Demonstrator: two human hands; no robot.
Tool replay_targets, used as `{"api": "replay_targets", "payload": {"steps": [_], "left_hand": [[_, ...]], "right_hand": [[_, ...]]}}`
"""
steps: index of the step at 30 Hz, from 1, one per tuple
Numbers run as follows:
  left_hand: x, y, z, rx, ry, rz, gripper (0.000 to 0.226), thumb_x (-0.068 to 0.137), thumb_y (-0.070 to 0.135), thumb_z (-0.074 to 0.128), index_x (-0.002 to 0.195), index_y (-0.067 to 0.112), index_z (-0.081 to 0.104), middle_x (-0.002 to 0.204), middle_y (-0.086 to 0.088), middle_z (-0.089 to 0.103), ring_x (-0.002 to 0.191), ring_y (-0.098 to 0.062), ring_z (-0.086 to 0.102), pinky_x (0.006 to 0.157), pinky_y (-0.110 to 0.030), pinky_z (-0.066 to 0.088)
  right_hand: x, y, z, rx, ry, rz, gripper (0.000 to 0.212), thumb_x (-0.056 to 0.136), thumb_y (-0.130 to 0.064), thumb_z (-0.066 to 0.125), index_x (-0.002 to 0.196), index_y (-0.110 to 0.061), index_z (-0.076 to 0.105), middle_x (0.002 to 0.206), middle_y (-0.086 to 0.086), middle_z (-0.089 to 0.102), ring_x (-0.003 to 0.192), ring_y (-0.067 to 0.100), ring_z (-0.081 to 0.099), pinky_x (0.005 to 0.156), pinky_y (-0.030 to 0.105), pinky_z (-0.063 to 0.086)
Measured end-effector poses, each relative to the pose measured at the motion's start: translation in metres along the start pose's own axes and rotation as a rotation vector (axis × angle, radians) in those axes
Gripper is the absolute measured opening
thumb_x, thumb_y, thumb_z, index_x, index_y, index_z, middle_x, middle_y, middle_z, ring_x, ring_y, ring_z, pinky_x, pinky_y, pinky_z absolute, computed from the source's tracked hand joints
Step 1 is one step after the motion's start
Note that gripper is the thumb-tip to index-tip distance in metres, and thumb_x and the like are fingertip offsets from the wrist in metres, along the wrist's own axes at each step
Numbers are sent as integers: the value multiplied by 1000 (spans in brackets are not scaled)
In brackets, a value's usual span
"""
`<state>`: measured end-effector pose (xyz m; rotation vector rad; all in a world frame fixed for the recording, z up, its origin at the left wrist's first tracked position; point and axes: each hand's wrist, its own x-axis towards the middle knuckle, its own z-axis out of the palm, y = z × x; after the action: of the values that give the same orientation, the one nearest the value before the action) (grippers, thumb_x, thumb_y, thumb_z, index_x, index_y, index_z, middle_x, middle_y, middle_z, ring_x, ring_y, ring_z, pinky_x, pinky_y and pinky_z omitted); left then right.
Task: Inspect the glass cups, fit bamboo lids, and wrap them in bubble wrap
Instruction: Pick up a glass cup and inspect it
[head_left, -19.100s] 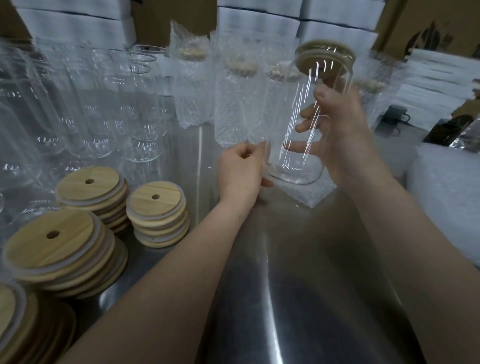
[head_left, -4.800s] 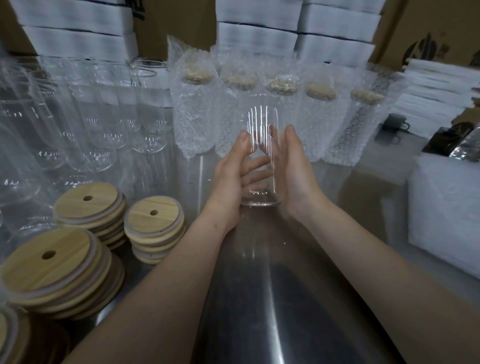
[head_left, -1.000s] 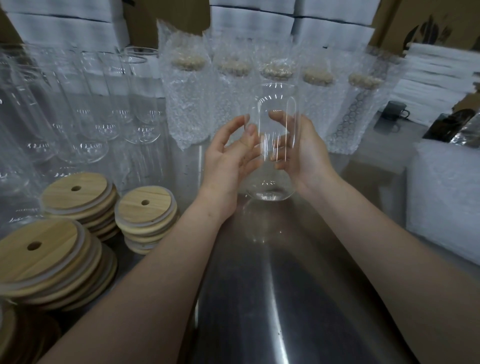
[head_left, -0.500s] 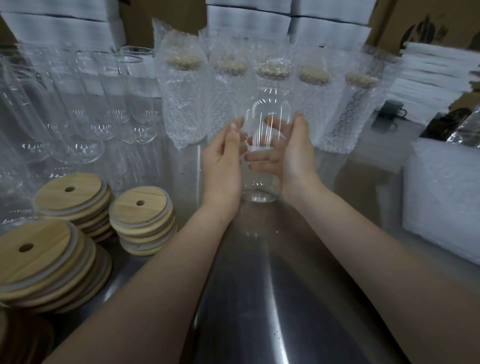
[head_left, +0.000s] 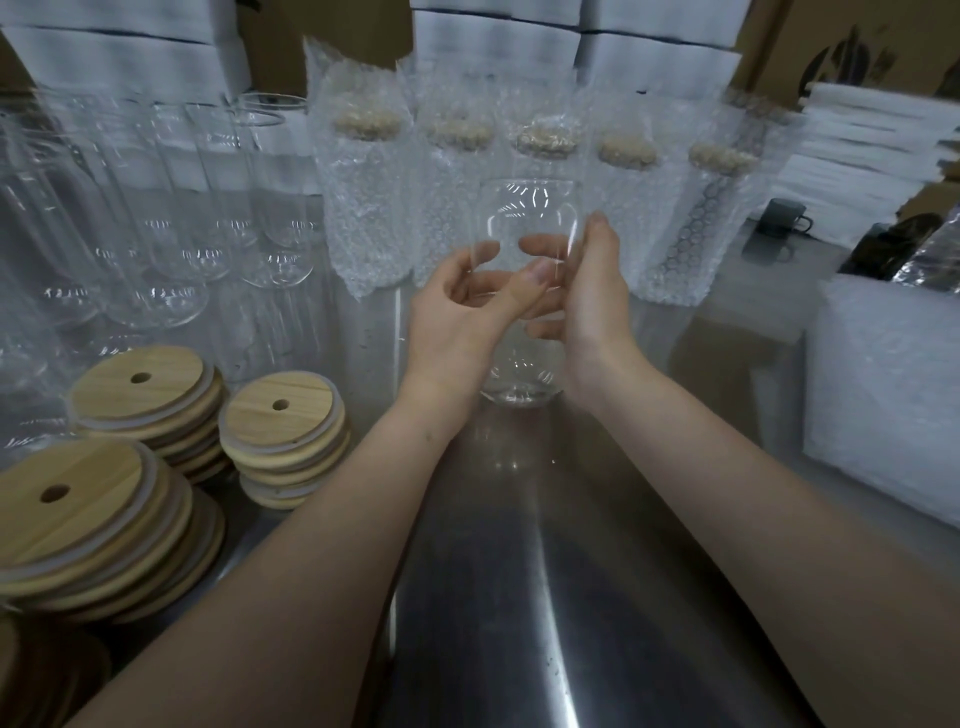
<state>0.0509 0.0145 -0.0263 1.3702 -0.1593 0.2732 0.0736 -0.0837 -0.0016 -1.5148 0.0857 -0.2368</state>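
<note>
A clear glass cup (head_left: 524, 218) without a lid stands upright between my hands, just above the steel table (head_left: 545, 571). My left hand (head_left: 457, 322) holds its left side, thumb across the front and fingers curled round it. My right hand (head_left: 592, 301) grips its right side, fingers wrapped behind the glass. Stacks of round bamboo lids (head_left: 283, 431) with a centre hole lie at the lower left. Several cups with lids, wrapped in bubble wrap (head_left: 363, 197), stand in a row behind.
Many bare glass cups (head_left: 171, 218) crowd the left back. A stack of bubble wrap sheets (head_left: 883, 395) lies at the right. White foam sheets (head_left: 872, 145) and cardboard boxes fill the back. A dark mug (head_left: 784, 215) sits at the far right.
The cup stays between both hands. My left thumb has come across the cup's front and the fingers have curled more round it. The cup has turned slightly.
</note>
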Motion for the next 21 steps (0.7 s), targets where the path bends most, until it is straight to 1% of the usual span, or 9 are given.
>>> {"api": "replay_targets", "payload": {"steps": [2,6,8,10,12,14,16,18,21], "left_hand": [[1,-1,0,-44,-9,-37,59,73,41,80,122,16,60,95,8,72,93,-2,70,83,-18,52],[2,1,-2,-126,-81,-114,37,77,48,62,104,24,67,104,-1,75,103,-13,70,98,-36,48],[1,1,-3,-182,-103,-154,40,77,52,57,104,24,66,106,-1,75,104,-14,70,101,-40,46],[2,1,-4,-203,-124,-194,55,77,57,54,117,21,64,114,0,73,107,-14,69,104,-40,46],[3,2,-6,-213,-140,-224,70,78,63,58,131,17,59,122,1,70,113,-14,66,108,-40,43],[1,1,-6,-213,-151,-228,75,77,66,52,134,17,58,125,2,68,118,-14,63,112,-42,38],[2,-1,-5,-289,-194,-209,60,83,61,49,120,18,70,116,3,72,111,-13,66,105,-37,47],[1,-2,-2,-362,-196,-162,47,92,50,45,103,17,76,100,-2,73,95,-19,68,87,-36,55],[5,-3,0,-207,45,-31,34,102,33,43,118,7,58,111,-20,62,100,-35,61,89,-48,51]], "right_hand": [[2,0,-2,29,-14,12,55,104,-48,21,84,-20,64,77,7,58,49,9,49,54,25,38],[5,3,-5,200,-40,71,43,102,-38,28,78,-17,58,56,-2,49,44,12,41,45,24,32],[5,4,-6,231,-45,101,40,101,-34,32,75,-17,58,48,-5,49,40,10,39,41,19,30],[5,4,-6,241,-45,121,40,100,-31,35,70,-17,57,46,-6,48,38,9,37,38,16,27],[5,4,-5,249,-45,137,40,98,-30,38,65,-18,56,48,-5,46,39,10,33,38,17,24],[4,3,-4,250,-56,147,37,98,-30,39,67,-18,56,51,-3,53,40,11,39,39,18,30],[2,2,-2,305,-121,183,39,100,-37,38,74,-15,56,63,2,65,51,16,59,51,24,48],[2,0,-3,324,-199,232,51,101,-52,32,87,-11,58,77,10,72,67,26,68,65,37,58],[2,-1,-4,270,-232,233,66,100,-64,23,106,-10,60,92,16,74,79,32,70,74,45,59]]}}
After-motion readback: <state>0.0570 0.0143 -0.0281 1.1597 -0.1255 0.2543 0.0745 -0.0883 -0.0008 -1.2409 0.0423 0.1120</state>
